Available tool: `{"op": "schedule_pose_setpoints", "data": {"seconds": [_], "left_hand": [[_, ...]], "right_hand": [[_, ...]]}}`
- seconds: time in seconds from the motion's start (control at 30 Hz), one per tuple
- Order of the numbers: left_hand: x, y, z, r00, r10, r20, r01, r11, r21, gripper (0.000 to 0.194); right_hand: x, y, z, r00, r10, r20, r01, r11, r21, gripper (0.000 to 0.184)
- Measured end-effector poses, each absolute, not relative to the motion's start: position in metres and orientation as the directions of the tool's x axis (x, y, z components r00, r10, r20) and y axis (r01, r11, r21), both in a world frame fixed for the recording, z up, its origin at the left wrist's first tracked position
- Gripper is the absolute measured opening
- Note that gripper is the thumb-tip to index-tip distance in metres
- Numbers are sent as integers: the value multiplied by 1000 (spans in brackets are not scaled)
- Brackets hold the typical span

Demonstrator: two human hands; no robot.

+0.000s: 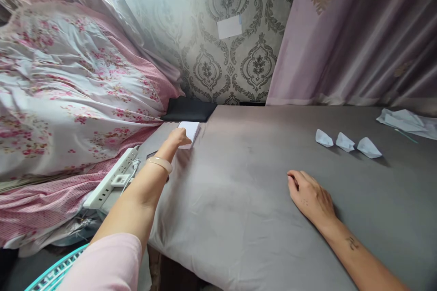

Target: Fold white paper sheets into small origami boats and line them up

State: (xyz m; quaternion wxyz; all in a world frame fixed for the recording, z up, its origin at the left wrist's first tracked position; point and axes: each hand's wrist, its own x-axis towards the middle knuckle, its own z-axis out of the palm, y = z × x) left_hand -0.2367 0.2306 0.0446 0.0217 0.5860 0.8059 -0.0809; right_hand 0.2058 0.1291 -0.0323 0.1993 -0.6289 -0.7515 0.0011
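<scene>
My left hand [178, 138] reaches far forward to a small stack of white paper [190, 131] lying at the far left of the grey cloth-covered table [239, 200]; its fingers rest curled on the stack's near edge. A pale bangle sits on that wrist. My right hand [309, 194] lies palm down on the grey cloth at the right, fingers loosely curled, holding nothing. Three small folded white paper pieces [345, 142] stand in a row beyond the right hand.
A white power strip [109, 179] with a plug lies at the table's left edge beside a floral quilt [68, 91]. A dark flat object [187, 110] lies behind the paper stack. Crumpled white paper [406, 122] sits far right. Curtains and patterned wallpaper rise behind. A teal basket [56, 273] is lower left.
</scene>
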Motion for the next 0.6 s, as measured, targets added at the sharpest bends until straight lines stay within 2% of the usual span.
{"op": "schedule_pose_setpoints", "data": {"seconds": [0.33,0.47,0.6], "left_hand": [[-233,228,37,-371,927,-53,926,365,-93,37],[-233,231,31,-436,899,-28,900,435,-40,39],[-236,226,35,-530,847,-38,845,531,61,33]], "right_hand": [[205,128,-30,-142,944,299,942,221,-251,20],[206,128,-31,-148,939,310,939,231,-253,19],[205,128,-31,-156,938,310,939,238,-248,19]]}}
